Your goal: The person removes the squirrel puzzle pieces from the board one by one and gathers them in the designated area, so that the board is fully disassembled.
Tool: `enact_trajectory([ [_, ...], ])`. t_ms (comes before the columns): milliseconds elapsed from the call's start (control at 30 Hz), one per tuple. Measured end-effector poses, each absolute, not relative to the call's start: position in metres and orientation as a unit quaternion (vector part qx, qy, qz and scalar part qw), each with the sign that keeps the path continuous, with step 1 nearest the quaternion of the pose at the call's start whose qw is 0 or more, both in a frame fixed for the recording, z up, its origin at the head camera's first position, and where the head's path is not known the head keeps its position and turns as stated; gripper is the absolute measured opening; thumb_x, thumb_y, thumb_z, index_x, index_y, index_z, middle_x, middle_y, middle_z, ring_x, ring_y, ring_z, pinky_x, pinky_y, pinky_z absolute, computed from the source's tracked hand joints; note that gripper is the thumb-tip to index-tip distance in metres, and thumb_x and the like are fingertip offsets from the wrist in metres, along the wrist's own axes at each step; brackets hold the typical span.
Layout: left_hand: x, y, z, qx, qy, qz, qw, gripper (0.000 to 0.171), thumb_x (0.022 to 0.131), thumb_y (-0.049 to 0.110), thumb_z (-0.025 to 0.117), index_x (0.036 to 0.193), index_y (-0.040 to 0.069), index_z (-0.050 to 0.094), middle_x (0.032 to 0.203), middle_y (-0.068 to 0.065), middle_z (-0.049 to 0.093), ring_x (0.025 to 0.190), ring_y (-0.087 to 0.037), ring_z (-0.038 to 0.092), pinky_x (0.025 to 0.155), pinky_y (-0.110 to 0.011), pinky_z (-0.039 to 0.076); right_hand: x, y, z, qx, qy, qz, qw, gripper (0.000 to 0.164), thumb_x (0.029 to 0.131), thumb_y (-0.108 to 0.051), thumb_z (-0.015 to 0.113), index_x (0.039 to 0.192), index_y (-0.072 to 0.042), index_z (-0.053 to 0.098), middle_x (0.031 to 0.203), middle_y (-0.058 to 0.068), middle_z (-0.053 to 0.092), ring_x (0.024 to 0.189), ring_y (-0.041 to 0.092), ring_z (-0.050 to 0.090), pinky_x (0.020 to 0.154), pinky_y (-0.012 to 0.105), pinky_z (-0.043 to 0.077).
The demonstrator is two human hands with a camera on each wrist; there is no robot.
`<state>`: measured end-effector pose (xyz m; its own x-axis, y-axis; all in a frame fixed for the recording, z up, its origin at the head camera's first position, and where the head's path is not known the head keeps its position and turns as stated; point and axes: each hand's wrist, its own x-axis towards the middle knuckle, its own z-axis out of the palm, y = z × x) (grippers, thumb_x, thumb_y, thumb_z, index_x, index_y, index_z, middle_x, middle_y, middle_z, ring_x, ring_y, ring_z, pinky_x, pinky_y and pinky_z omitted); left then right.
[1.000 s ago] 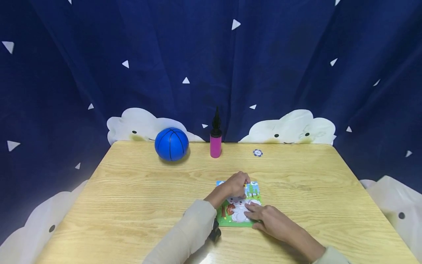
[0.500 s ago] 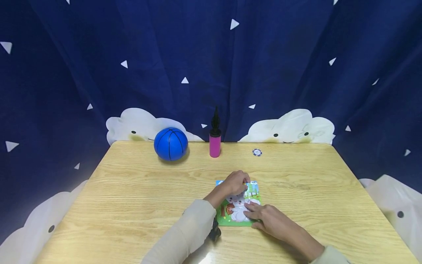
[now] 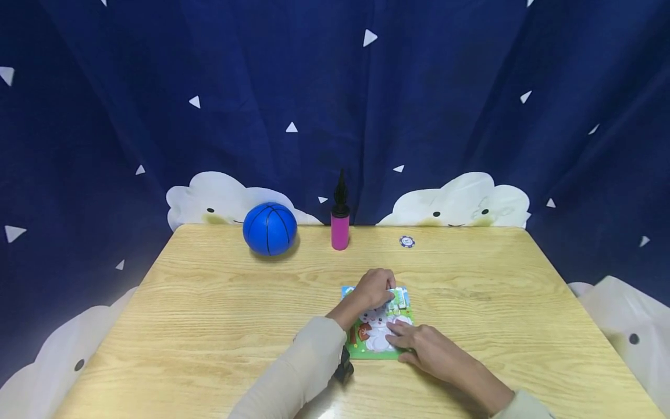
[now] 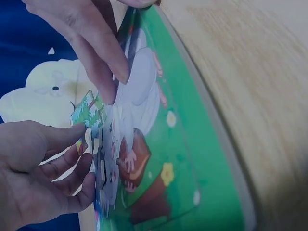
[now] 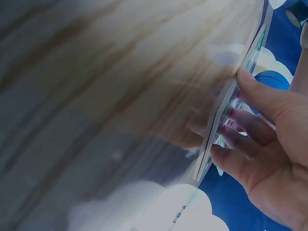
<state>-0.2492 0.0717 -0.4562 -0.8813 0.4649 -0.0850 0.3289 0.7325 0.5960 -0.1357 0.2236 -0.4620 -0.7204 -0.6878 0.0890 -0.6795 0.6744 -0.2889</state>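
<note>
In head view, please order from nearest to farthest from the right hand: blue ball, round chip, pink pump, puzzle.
1. Puzzle, touched by the right hand.
2. Round chip, toward far edge.
3. Pink pump, left of chip.
4. Blue ball, farther left.

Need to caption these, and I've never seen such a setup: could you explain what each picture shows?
No machine here, just a person's bare left hand and right hand. The wide picture comes from a head-worn camera; the close ones from a camera on each wrist. On the wooden table lies a puzzle board; beyond it are a blue ball, a pink cylinder with a black top and a small disc. The left hand pinches a tree-printed piece, tilted over the board; the right hand's fingers touch the board.
</note>
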Motion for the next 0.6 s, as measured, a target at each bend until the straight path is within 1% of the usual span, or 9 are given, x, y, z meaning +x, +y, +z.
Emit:
enact_trajectory([
  [133,-0.2518,0.0702,-0.4558,0.219,0.916,0.314,0.122,0.011,0.083,0.010,0.071,0.090,0.009,0.062,0.076,0.004,0.051,0.071,-0.007,0.047,0.064,-0.017,0.041,-0.1361,0.2235,-0.4610,-0.374,0.915,-0.148,0.014,0.039,0.081,-0.019,0.071,0.117,-0.005,0.066,0.130,0.015,0.058,0.115,0.033,0.060,0.089,0.044,0.052],
  [267,-0.2532,0.0682,-0.4559,0.219,0.910,0.326,0.131,0.011,0.084,0.009,0.070,0.089,0.010,0.060,0.075,0.004,0.050,0.070,-0.006,0.047,0.064,-0.016,0.040,-0.1362,0.2234,-0.4611,-0.374,0.916,-0.148,0.015,0.039,0.081,-0.019,0.070,0.118,-0.005,0.066,0.131,0.015,0.058,0.115,0.032,0.060,0.089,0.044,0.052],
  [500,-0.2523,0.0647,-0.4550,0.225,0.903,0.342,0.131,0.007,0.086,0.008,0.068,0.086,0.009,0.061,0.072,0.005,0.051,0.067,-0.006,0.047,0.063,-0.016,0.040,-0.1358,0.2228,-0.4614,-0.367,0.918,-0.148,0.023,0.039,0.082,-0.019,0.070,0.118,-0.005,0.065,0.131,0.016,0.058,0.115,0.033,0.060,0.089,0.044,0.051],
  [533,-0.2522,0.0644,-0.4549,0.226,0.902,0.345,0.131,0.006,0.086,0.008,0.068,0.086,0.009,0.062,0.071,0.005,0.052,0.066,-0.006,0.048,0.062,-0.016,0.040,-0.1357,0.2227,-0.4613,-0.367,0.918,-0.147,0.022,0.039,0.082,-0.019,0.070,0.117,-0.005,0.066,0.131,0.016,0.058,0.114,0.033,0.060,0.089,0.044,0.052],
  [600,-0.2526,0.0632,-0.4543,0.227,0.896,0.358,0.137,0.005,0.086,0.007,0.067,0.086,0.008,0.062,0.070,0.004,0.052,0.064,-0.007,0.053,0.061,-0.015,0.041,-0.1355,0.2224,-0.4612,-0.368,0.918,-0.146,0.019,0.039,0.081,-0.019,0.070,0.117,-0.005,0.066,0.130,0.016,0.058,0.114,0.033,0.060,0.088,0.044,0.052],
])
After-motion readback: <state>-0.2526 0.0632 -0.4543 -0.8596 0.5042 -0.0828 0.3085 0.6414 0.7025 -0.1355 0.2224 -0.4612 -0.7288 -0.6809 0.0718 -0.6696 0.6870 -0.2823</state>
